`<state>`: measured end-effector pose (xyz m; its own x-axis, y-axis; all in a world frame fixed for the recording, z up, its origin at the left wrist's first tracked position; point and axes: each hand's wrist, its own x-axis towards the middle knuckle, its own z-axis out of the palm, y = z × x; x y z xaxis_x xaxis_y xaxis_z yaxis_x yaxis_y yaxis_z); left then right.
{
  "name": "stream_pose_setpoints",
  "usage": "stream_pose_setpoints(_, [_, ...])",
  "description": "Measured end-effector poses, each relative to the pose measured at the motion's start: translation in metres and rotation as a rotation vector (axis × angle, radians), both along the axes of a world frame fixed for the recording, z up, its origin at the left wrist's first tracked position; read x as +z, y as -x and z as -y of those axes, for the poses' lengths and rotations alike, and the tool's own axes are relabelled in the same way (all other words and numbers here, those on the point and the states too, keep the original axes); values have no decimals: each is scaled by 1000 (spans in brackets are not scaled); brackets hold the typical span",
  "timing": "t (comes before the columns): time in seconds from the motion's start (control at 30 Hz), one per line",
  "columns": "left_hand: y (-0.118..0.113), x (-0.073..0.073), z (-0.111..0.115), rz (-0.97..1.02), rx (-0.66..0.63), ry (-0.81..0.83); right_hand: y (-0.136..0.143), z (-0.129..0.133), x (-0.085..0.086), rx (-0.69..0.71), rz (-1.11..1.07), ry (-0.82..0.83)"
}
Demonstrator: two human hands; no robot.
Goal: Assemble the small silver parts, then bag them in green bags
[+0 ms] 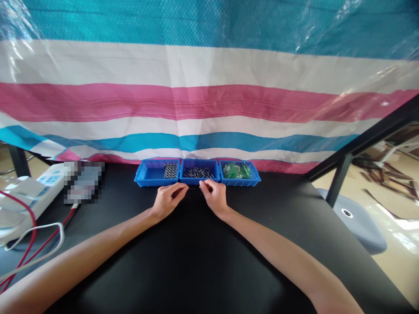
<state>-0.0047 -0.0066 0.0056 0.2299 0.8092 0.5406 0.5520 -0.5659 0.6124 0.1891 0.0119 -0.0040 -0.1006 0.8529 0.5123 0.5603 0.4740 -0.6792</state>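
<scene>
Three blue plastic bins (147, 174) in the head view held silver metal rings (170, 171), dark metal pins (195, 172) and green pieces (237, 170). Before them, the left bare hand (167, 200) pinched a thin dark pin (192, 188) pointing toward the right bare hand (215, 197), which curled inward, its grip impossible to tell.

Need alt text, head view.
Left hand pinching a thin dark piece over a black table; right hand close by, contents unclear. Just beyond, three blue bins in a row hold, left to right, ring-shaped metal parts, slim metal parts and green pieces; a striped sheet hangs behind.
</scene>
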Motion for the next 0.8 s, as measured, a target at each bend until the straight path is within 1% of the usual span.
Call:
stream_pose_setpoints(0.07, [0,0,0,4,3,-9,2,-1,-1,31,106,48])
stream_pose_setpoints(0.17, [0,-1,0,8,10,-18,5,-3,-2,89,337,131])
stream_pose_setpoints(0.27, [0,-2,-1,8,14,-19,8,-2,-4,105,540,161])
stream_pose_setpoints(0.33, [0,-3,0,8,17,-16,9,-1,-5,113,622,176])
stream_pose_setpoints(0.43, [0,-2,0,13,14,-13,10,0,-6,113,688,173])
stream_pose_setpoints(0.5, [-1,-1,0,17,11,-17,10,1,-6,117,707,161])
stream_pose_setpoints(0.57, [-1,0,-1,16,9,-33,9,1,-6,122,678,152])
stream_pose_setpoints(0.8, [-2,0,-4,22,3,-28,3,2,-6,168,374,56])
